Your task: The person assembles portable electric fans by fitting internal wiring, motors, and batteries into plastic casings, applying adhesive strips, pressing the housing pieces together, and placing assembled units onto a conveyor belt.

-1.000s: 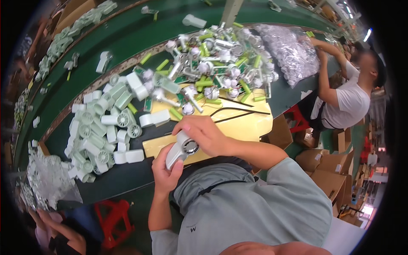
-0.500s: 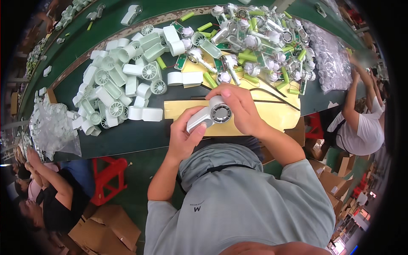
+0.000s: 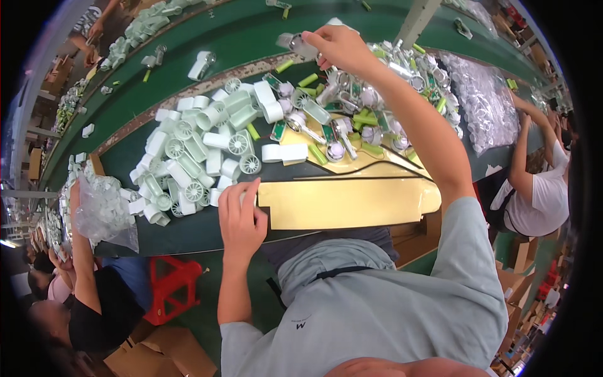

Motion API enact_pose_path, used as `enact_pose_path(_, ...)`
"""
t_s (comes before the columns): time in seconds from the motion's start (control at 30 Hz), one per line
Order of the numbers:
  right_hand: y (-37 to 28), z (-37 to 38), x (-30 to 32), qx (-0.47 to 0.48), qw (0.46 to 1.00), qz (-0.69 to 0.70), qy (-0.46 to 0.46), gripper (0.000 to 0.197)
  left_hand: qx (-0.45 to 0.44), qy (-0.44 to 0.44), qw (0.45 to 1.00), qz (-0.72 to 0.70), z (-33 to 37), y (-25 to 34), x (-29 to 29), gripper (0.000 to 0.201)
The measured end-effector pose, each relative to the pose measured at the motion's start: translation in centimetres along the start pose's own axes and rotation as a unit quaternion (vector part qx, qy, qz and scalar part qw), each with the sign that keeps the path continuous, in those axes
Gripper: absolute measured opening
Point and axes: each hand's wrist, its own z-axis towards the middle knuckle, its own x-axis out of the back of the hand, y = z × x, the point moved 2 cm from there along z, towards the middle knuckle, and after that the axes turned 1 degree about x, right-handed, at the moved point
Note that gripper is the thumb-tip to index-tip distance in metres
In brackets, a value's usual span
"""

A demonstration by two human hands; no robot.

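My right hand (image 3: pixel 342 50) reaches far across the table, over the edge of the green conveyor surface. Its fingers pinch a handheld fan (image 3: pixel 295 44), whose silvery round head is smeared by motion. Nearer to me, my left hand (image 3: pixel 242 217) is curled at the left end of the yellow board (image 3: pixel 345 204). It closes over a white plastic housing (image 3: pixel 254 198), mostly hidden under the fingers. Just ahead of that hand lies a pile of white housings (image 3: pixel 213 139) with round spoked ends. Another white housing (image 3: pixel 286 152) rests at the yellow board's far left.
Fan innards with green circuit boards and green batteries (image 3: pixel 364 117) heap beyond the board. A bag of clear parts (image 3: pixel 480 103) lies right; another plastic bag (image 3: pixel 103 207) lies left. Co-workers sit on both sides. A metal post (image 3: pixel 418 22) rises at the back. A red stool (image 3: pixel 173 289) stands left.
Both hands held the fan close to me before. The right hand has carried it forward to the green surface; the left has let go and moved left onto a white housing. The view has shifted.
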Motion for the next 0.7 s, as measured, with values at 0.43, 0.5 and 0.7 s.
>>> enact_pose_path(0.43, 5.5, 16.0, -2.2, 0.079, 0.967, -0.231, 0.078, 0.027, -0.098, 0.058, 0.993, -0.017, 0.2, -2.2, 3.3, 0.051)
enact_pose_path(0.5, 5.5, 18.3, -3.1, 0.087, 0.958, -0.262, 0.08, 0.029, 0.006, 0.095, 0.962, -0.257, -0.1, -1.8, 3.4, 0.046)
enact_pose_path(0.7, 6.3, 23.8, -7.6, 0.171, 0.903, -0.394, 0.014, 0.045, 0.28, -0.018, 0.619, -0.734, -0.7, 0.0, -3.5, 0.031)
